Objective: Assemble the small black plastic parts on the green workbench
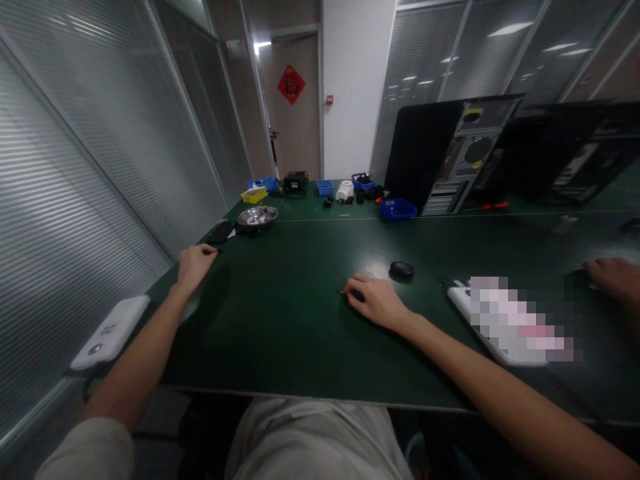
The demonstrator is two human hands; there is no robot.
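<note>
My left hand is raised at the left side of the green table, thumb and fingers pinched on a small dark piece. Its exact kind is too small to make out. Just beyond lie a flat black item and a round metal dish with small things inside. My right hand rests on the table, right of the middle, with curled fingers closed round a small dark object. A thin tip points left from those fingers. Behind this hand sits a black rounded object, resembling a computer mouse.
White devices lie at the left edge and right, the latter partly blurred out. Blue bins, a yellow bin and black gear line the back. Computer cases stand back right. Another person's hand appears far right.
</note>
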